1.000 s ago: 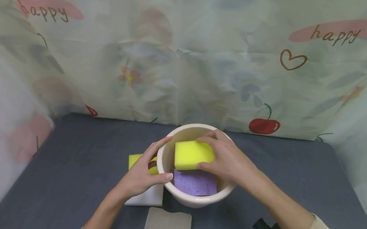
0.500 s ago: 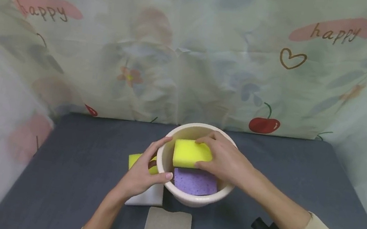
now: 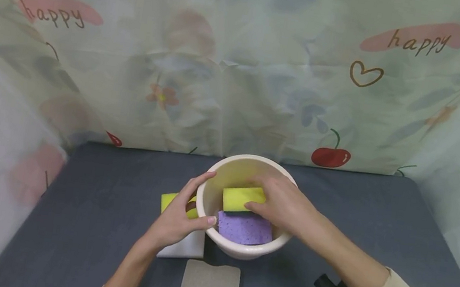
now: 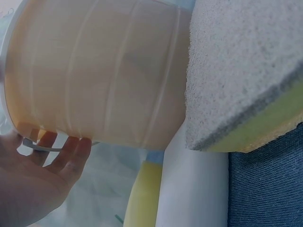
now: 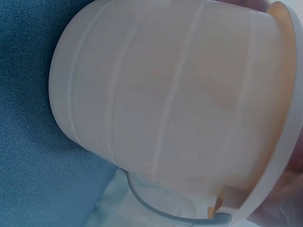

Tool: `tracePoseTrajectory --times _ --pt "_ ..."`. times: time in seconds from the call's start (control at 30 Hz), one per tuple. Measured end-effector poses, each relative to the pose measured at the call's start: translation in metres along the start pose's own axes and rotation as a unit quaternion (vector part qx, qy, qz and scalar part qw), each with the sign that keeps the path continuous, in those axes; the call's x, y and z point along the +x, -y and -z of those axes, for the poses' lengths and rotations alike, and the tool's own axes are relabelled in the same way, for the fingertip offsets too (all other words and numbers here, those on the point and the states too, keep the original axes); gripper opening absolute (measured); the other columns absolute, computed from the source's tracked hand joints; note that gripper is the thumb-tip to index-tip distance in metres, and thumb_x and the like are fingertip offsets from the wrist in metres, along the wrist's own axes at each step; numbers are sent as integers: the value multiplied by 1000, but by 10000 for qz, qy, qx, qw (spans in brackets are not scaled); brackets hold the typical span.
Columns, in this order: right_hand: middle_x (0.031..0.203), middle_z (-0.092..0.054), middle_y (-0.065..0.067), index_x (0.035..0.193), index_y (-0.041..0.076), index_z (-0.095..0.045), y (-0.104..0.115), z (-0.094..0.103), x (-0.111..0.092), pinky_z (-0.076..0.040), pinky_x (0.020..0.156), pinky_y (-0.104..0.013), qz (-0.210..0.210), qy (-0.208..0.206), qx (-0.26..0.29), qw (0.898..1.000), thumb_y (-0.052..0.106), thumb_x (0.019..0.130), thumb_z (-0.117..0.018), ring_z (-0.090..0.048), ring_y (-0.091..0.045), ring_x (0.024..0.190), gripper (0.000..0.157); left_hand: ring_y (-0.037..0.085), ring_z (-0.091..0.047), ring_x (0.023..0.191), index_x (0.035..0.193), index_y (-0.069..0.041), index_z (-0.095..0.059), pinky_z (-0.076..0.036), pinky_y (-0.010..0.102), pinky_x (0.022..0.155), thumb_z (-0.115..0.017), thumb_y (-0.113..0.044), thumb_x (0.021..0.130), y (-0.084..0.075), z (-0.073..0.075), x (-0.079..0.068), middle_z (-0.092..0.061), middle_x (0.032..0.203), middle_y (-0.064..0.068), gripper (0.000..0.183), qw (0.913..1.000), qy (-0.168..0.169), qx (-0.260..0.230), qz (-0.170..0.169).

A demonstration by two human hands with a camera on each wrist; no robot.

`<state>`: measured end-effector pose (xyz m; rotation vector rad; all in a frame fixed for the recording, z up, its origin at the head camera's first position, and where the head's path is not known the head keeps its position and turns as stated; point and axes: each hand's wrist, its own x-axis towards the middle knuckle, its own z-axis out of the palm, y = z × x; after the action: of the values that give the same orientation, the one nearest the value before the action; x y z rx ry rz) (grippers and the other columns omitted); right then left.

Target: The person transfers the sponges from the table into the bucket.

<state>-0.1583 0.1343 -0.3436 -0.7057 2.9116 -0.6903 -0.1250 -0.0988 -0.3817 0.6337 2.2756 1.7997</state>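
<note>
A cream bucket (image 3: 241, 250) with a thin handle (image 5: 161, 215) stands tilted toward me in the head view. My left hand (image 3: 176, 220) holds it at the left, thumb over the rim and fingers along the outer wall (image 4: 104, 71). Inside the bucket, my right hand (image 3: 288, 204) grips a yellow sponge (image 3: 241, 199) with a dark underside. The thumb lies on its near face; the other fingers are mostly hidden. Just in front of that sponge, a purple speckled sponge (image 3: 244, 229) lies in the bucket. The right wrist view shows mainly the bucket's outer side.
Left of the bucket, partly behind my left hand, are a yellow sponge (image 3: 167, 199) and a white block (image 3: 185, 248). A grey-faced scouring sponge (image 3: 210, 284) with notched sides lies nearer me on the dark table (image 3: 108, 244). A printed curtain (image 3: 229, 89) hangs behind.
My right hand has lowered the yellow sponge deeper into the bucket, behind the purple one. The left hand and bucket stay in place.
</note>
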Motion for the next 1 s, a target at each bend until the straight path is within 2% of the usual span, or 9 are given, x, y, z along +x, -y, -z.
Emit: tracePoseTrajectory --times 0.17,0.43,0.7,0.83,0.93,1.0 --pt "104 -63 3 111 15 -64 1 4 -7 -44 85 -36 -19 -195 -135 9997 29 74 -75 -56 -16 97 42 28 -33 126 143 -19 -27 -37 48 95 -71 -12 78 3 0 0 -27 142 6 79 10000 -13 -6 20" --pt "108 -60 4 111 19 -64 -4 13 -15 -47 77 -35 100 -547 -120 9984 27 74 -75 -57 -16 90 39 29 -32 127 143 -17 -26 -36 49 95 -70 -9 78 4 0 1 -25 143 5 79 10000 17 -43 -69" --pt "111 -56 6 115 23 -60 -12 19 -23 -51 75 -29 335 -659 460 9962 24 75 -75 -61 -10 88 43 31 -34 124 146 -17 -18 -37 51 93 -73 -27 77 3 3 -1 -22 145 6 89 9994 166 35 -300" --pt "113 -55 7 120 23 -57 -19 23 -27 -51 75 -26 515 -758 700 9933 23 75 -75 -59 -7 90 48 25 -36 125 147 -21 -14 -40 47 92 -72 -40 75 21 6 1 -19 148 -2 95 9981 155 247 -544" --pt "116 -54 8 122 25 -55 -24 26 -31 -50 74 -24 577 -901 803 9910 24 76 -74 -59 -6 90 51 22 -37 124 147 -24 -16 -38 47 94 -73 -39 74 26 11 0 -20 148 -4 94 9974 108 355 -614" --pt "118 -54 9 123 27 -55 -28 28 -34 -50 74 -24 601 -1024 884 9890 23 75 -75 -59 -5 89 51 24 -38 123 146 -23 -20 -37 50 94 -75 -32 74 20 15 -3 -24 147 0 90 9973 44 422 -607"
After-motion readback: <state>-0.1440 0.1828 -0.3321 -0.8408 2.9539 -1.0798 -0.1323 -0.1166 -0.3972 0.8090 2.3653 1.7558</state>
